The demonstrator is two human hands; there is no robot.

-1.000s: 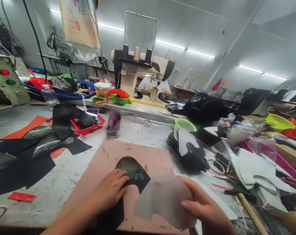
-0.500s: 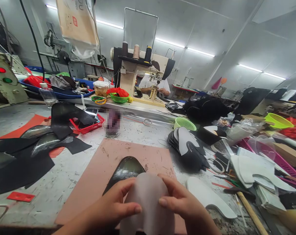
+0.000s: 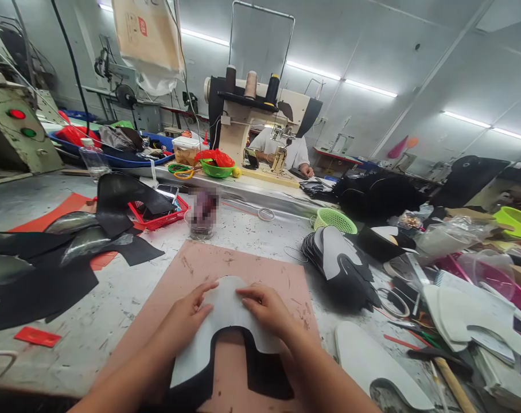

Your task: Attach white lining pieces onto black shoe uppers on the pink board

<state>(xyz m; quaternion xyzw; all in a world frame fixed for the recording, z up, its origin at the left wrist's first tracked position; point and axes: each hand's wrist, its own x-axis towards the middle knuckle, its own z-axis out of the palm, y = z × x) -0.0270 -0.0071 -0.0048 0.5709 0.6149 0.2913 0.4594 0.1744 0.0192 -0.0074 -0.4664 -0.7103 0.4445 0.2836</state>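
Note:
A white curved piece (image 3: pixel 228 307) lies over a black piece (image 3: pixel 267 373) of similar shape on the pink mat (image 3: pixel 282 281). The black material shows below its inner curve and at the lower right. My left hand (image 3: pixel 189 315) rests on the white piece's left edge, fingers apart and fingertips near its rounded top. On the right edge lies my right hand (image 3: pixel 269 307), its fingers spread on the surface. Neither hand wraps around anything.
Black pieces (image 3: pixel 41 275) spread at the left. A stack of cut pieces (image 3: pixel 338 258), a white piece (image 3: pixel 372 361) and a wooden handle (image 3: pixel 454 384) are at the right. A person's hand (image 3: pixel 306 170) shows behind the sewing machine (image 3: pixel 243 120).
The white piece, raised in both hands before, now lies flat over the black piece. My hands have moved forward with it and loosened to rest on top. The view has shifted slightly.

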